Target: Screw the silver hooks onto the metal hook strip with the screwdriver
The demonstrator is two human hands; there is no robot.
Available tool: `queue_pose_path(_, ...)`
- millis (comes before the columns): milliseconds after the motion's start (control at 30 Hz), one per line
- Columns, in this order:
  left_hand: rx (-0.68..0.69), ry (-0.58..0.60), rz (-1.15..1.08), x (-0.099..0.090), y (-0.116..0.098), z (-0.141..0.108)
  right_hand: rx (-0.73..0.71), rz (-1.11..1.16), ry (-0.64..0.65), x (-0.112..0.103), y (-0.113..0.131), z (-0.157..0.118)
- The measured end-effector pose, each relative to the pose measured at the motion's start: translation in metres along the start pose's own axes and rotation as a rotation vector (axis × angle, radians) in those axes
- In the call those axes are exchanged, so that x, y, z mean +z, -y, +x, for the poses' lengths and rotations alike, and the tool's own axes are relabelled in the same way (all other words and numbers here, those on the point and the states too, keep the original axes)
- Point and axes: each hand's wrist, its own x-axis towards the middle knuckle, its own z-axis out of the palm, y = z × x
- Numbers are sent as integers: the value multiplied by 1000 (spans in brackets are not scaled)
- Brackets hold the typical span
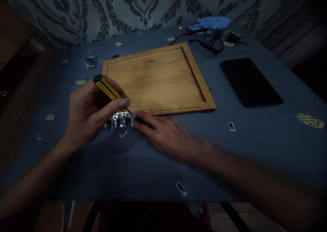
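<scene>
My left hand (93, 108) is closed round a yellow and black screwdriver (108, 87). The screwdriver's shaft slants down to the right, and its tip meets a silver metal hook (133, 119) on the near edge of a framed wooden board (155, 75). On the other side, my right hand (168, 133) pinches that hook with its fingertips. A dark strip shows between the right fingers; I cannot tell whether it is an object or a gap. More silver hooks (123, 119) sit in a row to the left, partly behind my left hand. Small dark holes dot the edge further right.
A black phone (251, 82) lies right of the board. Glasses (211, 43), a blue cloth (211, 22) and a small dark object (231, 36) are at the back right. Small metal parts (91, 62) are grouped at the back left. A patterned wall (143, 7) stands behind the table.
</scene>
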Motion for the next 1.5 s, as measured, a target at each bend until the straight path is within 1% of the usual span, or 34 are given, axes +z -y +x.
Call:
queue_pose_path(133, 151, -46, 56, -1, 6, 2, -8, -3, 5, -1, 0, 0)
queue_pose_path(200, 176, -57, 73, -2, 6, 4, -12, -1, 9, -1, -1, 0)
queue_pose_path(433, 134, -62, 66, -5, 2, 7, -22, 4, 0, 2, -3, -1)
queue_pose_path(600, 189, -87, -8, -3, 6, 7, -33, 32, -9, 2, -3, -2)
queue_pose_path(800, 170, -37, -33, -5, 7, 5, -38, 28, 3, 2, -4, -1)
queue_pose_path(967, 117, 29, -46, -7, 1, 4, -33, 31, 2, 2, -4, -2)
queue_pose_path(1067, 92, 36, -64, -7, -3, 4, -30, 36, 20, 0, -3, -1)
queue_pose_path(1133, 83, 19, -70, -7, -5, 4, -28, 38, 24, 0, -3, -1)
queue_pose_path(1267, 131, -53, -60, -8, -7, 6, -39, 32, 24, 0, -3, -1)
queue_pose_path(1333, 121, -69, -46, -10, -7, 7, -37, 22, 28, 0, -3, -1)
queue_pose_path(1500, 129, -54, -87, -9, -7, 6, -33, 21, 44, -1, -3, -1)
